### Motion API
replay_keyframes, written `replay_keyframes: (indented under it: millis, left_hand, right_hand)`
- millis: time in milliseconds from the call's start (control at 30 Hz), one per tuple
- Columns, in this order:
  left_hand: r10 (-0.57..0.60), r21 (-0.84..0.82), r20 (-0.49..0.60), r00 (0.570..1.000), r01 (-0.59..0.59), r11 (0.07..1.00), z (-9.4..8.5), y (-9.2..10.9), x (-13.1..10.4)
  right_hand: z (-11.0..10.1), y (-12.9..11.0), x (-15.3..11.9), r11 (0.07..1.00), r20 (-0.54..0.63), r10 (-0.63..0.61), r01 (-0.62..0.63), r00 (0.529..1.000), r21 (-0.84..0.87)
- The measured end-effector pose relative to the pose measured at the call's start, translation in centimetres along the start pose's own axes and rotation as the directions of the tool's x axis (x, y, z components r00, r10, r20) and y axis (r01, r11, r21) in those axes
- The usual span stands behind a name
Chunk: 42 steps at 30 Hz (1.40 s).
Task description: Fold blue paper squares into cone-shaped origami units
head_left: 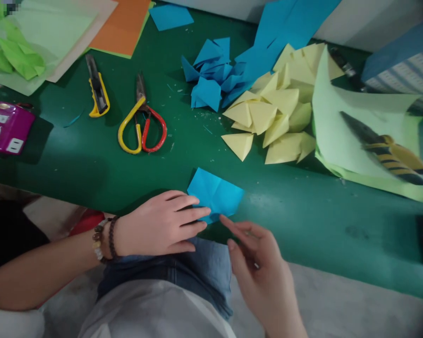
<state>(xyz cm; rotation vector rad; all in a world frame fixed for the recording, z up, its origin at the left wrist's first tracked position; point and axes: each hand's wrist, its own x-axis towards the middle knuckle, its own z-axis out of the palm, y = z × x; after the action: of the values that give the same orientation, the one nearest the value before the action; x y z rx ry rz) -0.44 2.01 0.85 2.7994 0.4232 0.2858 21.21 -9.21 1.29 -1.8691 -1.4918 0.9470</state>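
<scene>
A blue paper piece [220,195] with fold creases lies flat near the front edge of the green table. On its left side rest the fingertips of my left hand [162,223], with the fingers stretched and slightly apart. My right hand [259,263] is at the paper's lower edge, its index fingertip at the border; the fingers are partly bent and apart, and nothing shows between them. Folded blue pieces [211,70] and folded yellow pieces [271,112] are heaped beyond the paper.
Scissors [141,119] and a yellow cutter [98,89] lie on the table [183,141] at the left, near a purple box [9,126]. Pliers [384,148] rest on light green sheets [352,112] at the right. Orange paper [121,26] is at the back left.
</scene>
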Motion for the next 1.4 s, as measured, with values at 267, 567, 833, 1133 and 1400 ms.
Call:
replay_keyframes:
  millis: [267, 567, 833, 1133, 1400]
  left_hand:
    - [0.019, -0.028, -0.006, 1.000, -0.019, 0.999, 0.2, -0.4, -0.3]
    - [-0.042, -0.092, 0.024, 0.999, 0.044, 0.995, 0.2, -0.3, -0.4]
    - [-0.038, -0.060, 0.020, 0.999, 0.039, 0.997, 0.4, -0.1, -0.4]
    - [0.092, -0.007, -0.053, 0.994, -0.093, 0.996, 0.1, -1.2, -0.7]
    - [0.091, 0.007, 0.019, 0.996, -0.091, 0.996, -1.2, -2.7, -0.7]
  right_hand:
    - [-1.6, 0.7, 3.2, 0.844, -0.254, -0.340, 0.174, 0.906, -0.507]
    - [0.6, 0.4, 4.1, 0.618, -0.016, -0.636, 0.497, 0.772, -0.609]
    - [1.6, -0.5, 3.1, 0.716, 0.048, -0.634, 0.610, 0.772, -0.340]
    - [-5.6, 3.2, 8.4, 0.414, 0.237, -0.743, 0.708, 0.626, -0.572]
    - [-4.0, 1.8, 7.1, 0.346, 0.334, -0.792, 0.827, 0.510, -0.443]
